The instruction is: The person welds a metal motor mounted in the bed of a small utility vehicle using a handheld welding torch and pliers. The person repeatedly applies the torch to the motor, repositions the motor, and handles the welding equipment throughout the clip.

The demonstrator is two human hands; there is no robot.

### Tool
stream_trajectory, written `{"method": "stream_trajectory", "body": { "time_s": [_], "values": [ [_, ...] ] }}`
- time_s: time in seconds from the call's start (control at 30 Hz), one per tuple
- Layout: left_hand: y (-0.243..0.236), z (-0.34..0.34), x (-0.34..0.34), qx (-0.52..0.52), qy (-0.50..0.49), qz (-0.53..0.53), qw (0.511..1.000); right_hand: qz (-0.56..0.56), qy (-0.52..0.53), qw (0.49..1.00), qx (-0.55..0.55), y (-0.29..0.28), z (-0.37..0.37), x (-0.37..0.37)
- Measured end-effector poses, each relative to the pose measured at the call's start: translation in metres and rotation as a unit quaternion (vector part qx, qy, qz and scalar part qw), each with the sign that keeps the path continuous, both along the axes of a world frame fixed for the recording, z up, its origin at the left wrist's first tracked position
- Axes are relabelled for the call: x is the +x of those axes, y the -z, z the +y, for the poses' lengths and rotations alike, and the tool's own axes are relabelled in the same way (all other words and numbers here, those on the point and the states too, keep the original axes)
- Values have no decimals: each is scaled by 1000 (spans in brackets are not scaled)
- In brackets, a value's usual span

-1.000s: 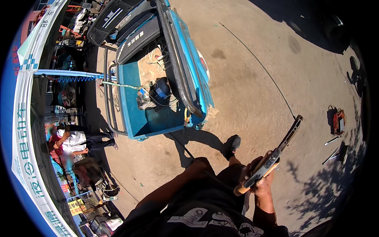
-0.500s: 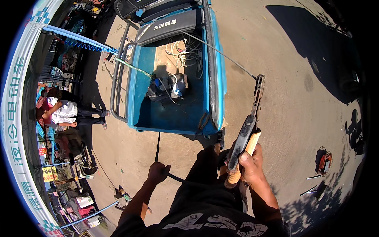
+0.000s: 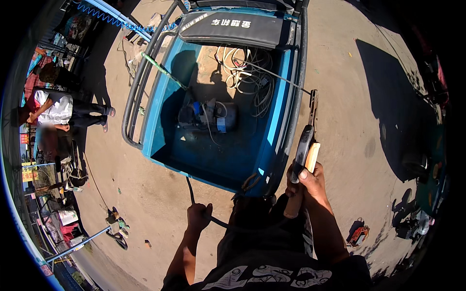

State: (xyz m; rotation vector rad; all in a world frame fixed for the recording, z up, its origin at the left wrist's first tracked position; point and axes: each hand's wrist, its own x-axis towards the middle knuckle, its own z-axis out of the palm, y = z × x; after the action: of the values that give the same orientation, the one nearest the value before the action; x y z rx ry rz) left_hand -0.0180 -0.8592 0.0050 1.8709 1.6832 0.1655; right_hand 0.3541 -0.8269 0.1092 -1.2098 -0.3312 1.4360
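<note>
My right hand (image 3: 314, 184) is closed around a welding electrode holder (image 3: 304, 145), which has a wooden handle and a black grip lever. A long thin welding rod (image 3: 276, 75) sticks out of its jaws toward the upper left, over the side of a blue cargo bed (image 3: 194, 177). My left hand (image 3: 198, 217) makes a fist on a black cable (image 3: 238, 227). This cable sags in front of my body toward the wooden handle's lower end, and its other side runs forward to the bed's near edge.
Inside the bed lie a dark machine (image 3: 206, 115) and loosely coiled pale cables (image 3: 242, 72). A black padded seat (image 3: 238, 29) and tube rails (image 3: 131, 111) border it. A person (image 3: 63, 109) stands at the left among stalls. A red-orange object (image 3: 358, 235) lies on the ground at right.
The blue bed looks larger and nearer, and the view has turned somewhat. Both hands keep their grips; the electrode holder stands more upright.
</note>
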Motion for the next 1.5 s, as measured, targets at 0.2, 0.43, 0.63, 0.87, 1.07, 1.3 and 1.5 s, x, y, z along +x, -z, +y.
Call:
{"method": "stream_trajectory", "body": {
  "time_s": [0.2,0.43,0.63,0.87,1.07,1.3,1.5],
  "values": [
    [9,25,12,27,-73,-3,997,66,-6,995,-73,42,77,8],
    [33,26,23,-7,-265,-22,964,62,-76,978,-184,100,151,12],
    [70,16,35,-89,-323,-21,942,40,-125,965,-226,132,206,17],
    [58,77,85,-94,-214,20,972,60,-153,952,-258,159,230,29],
    [80,97,83,-94,-152,-1,984,-2,-218,934,-285,175,247,31],
    [109,112,80,-118,-71,-45,989,-227,-412,843,-259,182,269,34],
    [113,140,107,-185,-71,-46,979,-303,-525,782,-145,189,313,42]
  ]
}}
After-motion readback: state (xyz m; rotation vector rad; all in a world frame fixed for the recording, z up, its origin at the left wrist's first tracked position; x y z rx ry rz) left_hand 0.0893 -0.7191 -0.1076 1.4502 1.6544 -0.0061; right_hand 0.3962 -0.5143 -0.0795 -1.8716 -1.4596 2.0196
